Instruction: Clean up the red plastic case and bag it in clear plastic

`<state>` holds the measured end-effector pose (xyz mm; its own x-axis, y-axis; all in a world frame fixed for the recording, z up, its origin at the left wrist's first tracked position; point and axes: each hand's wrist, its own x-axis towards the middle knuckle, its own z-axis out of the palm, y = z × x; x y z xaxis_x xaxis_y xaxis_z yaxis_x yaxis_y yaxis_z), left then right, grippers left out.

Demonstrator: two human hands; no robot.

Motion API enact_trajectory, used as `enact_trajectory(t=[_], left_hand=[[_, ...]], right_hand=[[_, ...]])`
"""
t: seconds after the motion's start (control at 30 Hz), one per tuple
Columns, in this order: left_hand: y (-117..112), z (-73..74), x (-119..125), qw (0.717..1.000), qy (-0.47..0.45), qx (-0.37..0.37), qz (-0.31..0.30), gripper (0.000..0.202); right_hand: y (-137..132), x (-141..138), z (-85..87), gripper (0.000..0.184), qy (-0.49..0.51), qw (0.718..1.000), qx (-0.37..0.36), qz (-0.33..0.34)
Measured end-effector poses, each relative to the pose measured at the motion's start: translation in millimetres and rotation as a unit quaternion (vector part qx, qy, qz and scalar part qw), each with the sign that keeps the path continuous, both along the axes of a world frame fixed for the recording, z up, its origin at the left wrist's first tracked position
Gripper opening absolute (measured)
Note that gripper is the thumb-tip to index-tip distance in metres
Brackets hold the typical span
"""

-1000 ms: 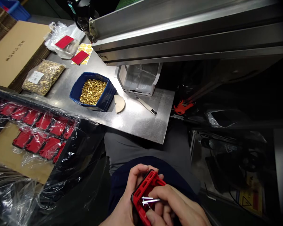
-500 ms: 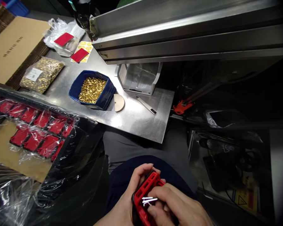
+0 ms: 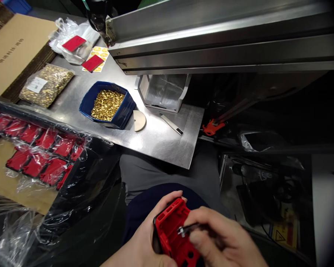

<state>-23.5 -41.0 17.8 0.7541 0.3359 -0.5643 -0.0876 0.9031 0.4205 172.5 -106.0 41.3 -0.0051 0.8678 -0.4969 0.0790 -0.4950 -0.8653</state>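
Two bare hands showed at the bottom of the head view, low before your navy top, and both were occupied. Your left hand was wrapped round a red plastic case with a black outer edge, its fingers curled over the far end and its thumb at the near end. The case lay tilted in that grasp, to the right of the palm, with its open side turned up towards you and its ribbed inner walls in sight.

Your right hand was closed in a pinch, thumb against forefinger, on a small dark piece with a bright metal end. That piece stuck out past your fingertips to the left, over the case's hollow; whether its metal end touched the red plastic, you could not have told from this angle. The rest of it was hidden by your fingers.

Beyond your lap, the metal table held a blue bin of small brass-coloured parts, with a pale half-disc just beside it. A slim knife-like tool lay near the grey tray. To your left, rows of red-and-black cases sat among clear plastic, well apart from both hands.
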Motion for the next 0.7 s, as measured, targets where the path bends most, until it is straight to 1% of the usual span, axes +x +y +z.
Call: enact_trajectory(t=[0.07, 0.1, 0.17, 0.23, 0.3, 0.33, 0.37, 0.4, 0.47, 0.53, 0.57, 0.63, 0.7], left_hand=[[1.1, -1.8, -0.1, 1.000, -0.017, 0.003, 0.009, 0.095], [1.7, -2.8, -0.4, 1.000, -0.021, 0.009, 0.011, 0.095], [3.1, -4.2, -0.8, 1.000, -0.026, 0.007, 0.013, 0.096], [3.9, -5.0, -0.8, 0.999, -0.027, 0.004, 0.018, 0.097], [3.9, -5.9, -0.6, 0.999, -0.026, 0.001, 0.025, 0.098], [3.6, -6.8, -0.5, 0.999, -0.025, -0.002, 0.030, 0.098], [3.3, -8.0, -0.5, 0.999, -0.023, -0.007, 0.036, 0.097], [3.0, -9.5, -0.5, 0.999, -0.021, -0.016, 0.045, 0.096], [2.9, -12.8, -0.8, 0.997, -0.022, -0.038, 0.067, 0.094], [3.5, -15.7, -1.5, 0.993, -0.032, -0.067, 0.091, 0.091], [3.9, -16.7, -2.0, 0.991, -0.036, -0.081, 0.099, 0.089], [4.8, -18.3, -3.3, 0.987, -0.043, -0.104, 0.113, 0.084], [5.4, -20.7, -4.7, 0.982, -0.049, -0.124, 0.134, 0.076]], right_hand=[[-2.4, 16.6, -3.4, 0.028, 0.025, 0.995, -0.047, -0.080], [-3.9, 24.6, -6.1, 0.031, 0.020, 0.990, -0.056, -0.124], [-5.9, 38.4, -12.1, 0.034, 0.015, 0.979, -0.049, -0.198], [-4.6, 48.5, -18.2, 0.036, 0.058, 0.969, -0.043, -0.237], [1.6, 54.7, -26.9, 0.038, 0.144, 0.963, -0.045, -0.224], [6.7, 56.2, -33.7, 0.039, 0.174, 0.962, -0.044, -0.208], [13.1, 56.7, -42.5, 0.040, 0.181, 0.964, -0.035, -0.192], [20.5, 56.2, -53.3, 0.040, 0.156, 0.972, -0.019, -0.176], [36.9, 52.6, -79.2, 0.037, 0.039, 0.987, 0.021, -0.155], [52.7, 47.4, -104.9, 0.034, -0.079, 0.987, 0.042, -0.135], [59.3, 45.1, -115.1, 0.032, -0.120, 0.984, 0.043, -0.127], [68.3, 42.2, -126.9, 0.025, -0.167, 0.978, 0.034, -0.118], [71.3, 41.8, -127.0, 0.022, -0.198, 0.973, 0.029, -0.113]])
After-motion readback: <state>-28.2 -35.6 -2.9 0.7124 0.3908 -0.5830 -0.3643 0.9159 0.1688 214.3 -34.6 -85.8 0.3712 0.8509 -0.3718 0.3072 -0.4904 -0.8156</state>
